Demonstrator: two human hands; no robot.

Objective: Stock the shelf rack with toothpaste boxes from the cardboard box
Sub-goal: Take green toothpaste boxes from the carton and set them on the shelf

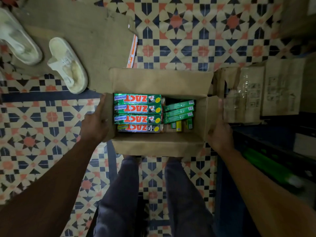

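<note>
At cardboard box [159, 81] edges, left hand [94, 122], right hand [220, 132], floor [188, 40] ahead

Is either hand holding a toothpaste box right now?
No: the left hand and right hand rest against opposite sides of the cardboard box, and the toothpaste boxes lie untouched inside.

Single wide-angle head cam, pointing almost straight down onto the open cardboard box [157, 144] at mid-frame. It's close: the left hand [94, 124] and right hand [220, 132] reach the box's two short sides. The wearer's legs [119, 194] fill the frame below the box, and patterned floor [188, 31] runs beyond it.
</note>
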